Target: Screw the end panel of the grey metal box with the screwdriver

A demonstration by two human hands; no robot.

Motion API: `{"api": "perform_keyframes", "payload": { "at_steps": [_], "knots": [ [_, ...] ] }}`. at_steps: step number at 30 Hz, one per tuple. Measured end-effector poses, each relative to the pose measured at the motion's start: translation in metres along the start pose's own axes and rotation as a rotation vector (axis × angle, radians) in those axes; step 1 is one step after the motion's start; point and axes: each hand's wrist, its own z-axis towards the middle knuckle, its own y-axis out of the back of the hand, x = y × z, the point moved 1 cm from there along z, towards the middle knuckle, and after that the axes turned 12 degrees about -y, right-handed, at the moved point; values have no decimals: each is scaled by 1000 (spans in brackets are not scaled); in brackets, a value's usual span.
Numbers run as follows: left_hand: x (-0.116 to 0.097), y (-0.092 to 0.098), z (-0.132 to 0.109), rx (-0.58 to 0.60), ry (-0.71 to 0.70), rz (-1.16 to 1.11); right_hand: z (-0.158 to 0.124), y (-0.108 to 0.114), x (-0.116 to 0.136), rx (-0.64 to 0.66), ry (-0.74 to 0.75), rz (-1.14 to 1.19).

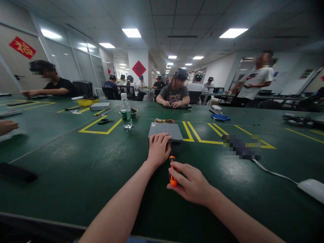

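The left hand (pixel 159 148) curls over the front of a grey metal box (pixel 165 129) and holds it where it sits on the green table (pixel 111 192). The right hand (pixel 191 180) pinches an orange and black screwdriver (pixel 173 180) — its thin end points at the box's front. A water bottle (pixel 126 116) stands up farther left.

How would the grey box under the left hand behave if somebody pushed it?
The grey box would probably keep its shape, since its flat faces look like metal. It may slide rather than tip, because it looks wider than tall. The wires at its far side may bend, as they look thin and loose.
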Motion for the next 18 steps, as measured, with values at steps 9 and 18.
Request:
{"api": "perform_keyframes", "payload": {
  "at_steps": [9,18],
  "knots": [
    [1,-2,0,1,7,-1,-2,1,0,37,-33,-14],
    [5,2,2,13,27,-26,-5,0,-6,-43,-52,9]
  ]
}}
